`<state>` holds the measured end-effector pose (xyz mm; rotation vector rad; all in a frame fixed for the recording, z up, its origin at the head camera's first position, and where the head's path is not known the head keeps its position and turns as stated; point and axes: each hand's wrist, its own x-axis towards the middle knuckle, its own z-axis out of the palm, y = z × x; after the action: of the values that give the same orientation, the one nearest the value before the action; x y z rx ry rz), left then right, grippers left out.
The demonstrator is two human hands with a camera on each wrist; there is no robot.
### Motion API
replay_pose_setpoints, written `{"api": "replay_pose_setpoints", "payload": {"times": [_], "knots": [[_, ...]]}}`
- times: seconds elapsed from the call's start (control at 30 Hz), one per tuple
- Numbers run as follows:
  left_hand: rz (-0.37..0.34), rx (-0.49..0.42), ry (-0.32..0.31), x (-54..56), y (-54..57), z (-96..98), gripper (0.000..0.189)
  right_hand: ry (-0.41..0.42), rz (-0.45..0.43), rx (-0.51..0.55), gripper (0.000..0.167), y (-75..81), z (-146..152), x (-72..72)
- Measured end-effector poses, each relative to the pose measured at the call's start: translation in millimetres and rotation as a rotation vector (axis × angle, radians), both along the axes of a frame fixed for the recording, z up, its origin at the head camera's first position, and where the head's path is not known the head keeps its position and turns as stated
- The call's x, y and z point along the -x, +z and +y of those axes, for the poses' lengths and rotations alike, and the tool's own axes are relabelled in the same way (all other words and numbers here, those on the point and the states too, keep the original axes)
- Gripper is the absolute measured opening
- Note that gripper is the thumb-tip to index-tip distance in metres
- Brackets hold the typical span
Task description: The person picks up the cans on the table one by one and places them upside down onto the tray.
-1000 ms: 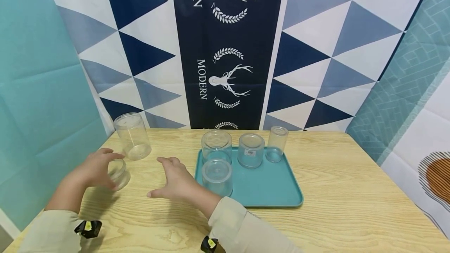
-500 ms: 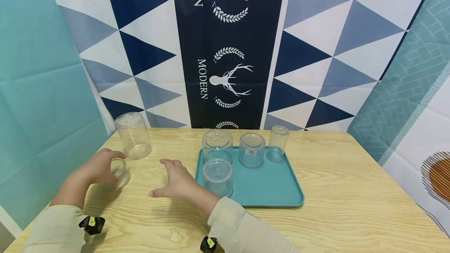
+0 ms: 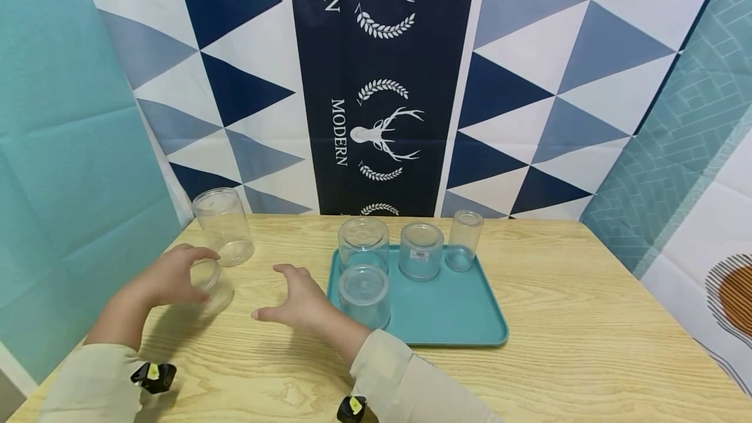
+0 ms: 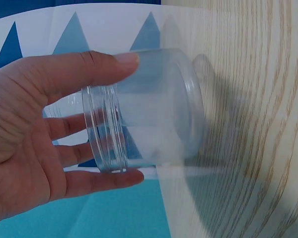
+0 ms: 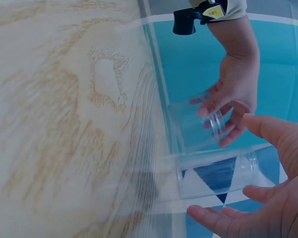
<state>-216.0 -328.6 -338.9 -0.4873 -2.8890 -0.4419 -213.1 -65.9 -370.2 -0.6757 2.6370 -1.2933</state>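
Note:
My left hand (image 3: 167, 276) grips a short clear jar (image 4: 156, 109) near its threaded rim, thumb on one side and fingers on the other. Mouth towards the palm, the jar has its base towards the tabletop; whether the base touches the wood I cannot tell. A taller clear jar (image 3: 224, 230) stands just behind it at the table's left rear. My right hand (image 3: 302, 299) hovers over the wood between the held jar and the tray, thumb and fingers spread apart, holding nothing. In the right wrist view the taller jar (image 5: 216, 173) appears beyond those fingers.
On the right a teal tray (image 3: 446, 322) carries several clear vessels: a wide jar (image 3: 364, 243) at the back, another jar (image 3: 364, 296) in front, a labelled jar (image 3: 420, 253) and a narrow one (image 3: 465, 240). Patterned cloth (image 3: 235, 83) hangs behind the wooden table (image 3: 558, 344).
My left hand has moved slightly to the right and away with the short jar, whose shadow has shifted right as well. The right hand has drifted a little right. Tray and other jars are unmoved.

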Motion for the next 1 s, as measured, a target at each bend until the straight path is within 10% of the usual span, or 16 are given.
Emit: {"api": "replay_pose_setpoints", "payload": {"times": [0.57, 1.0], "knots": [[0.095, -0.149, -0.070, -3.8, 11.6, 24.5, 0.066, -0.030, -0.392, 0.604, 0.052, 4.5, 1, -2.4], [0.130, -0.298, -0.159, -11.6, 27.6, 54.0, 0.066, -0.083, -0.248, 0.857, 0.053, 9.8, 10, -0.6]]}}
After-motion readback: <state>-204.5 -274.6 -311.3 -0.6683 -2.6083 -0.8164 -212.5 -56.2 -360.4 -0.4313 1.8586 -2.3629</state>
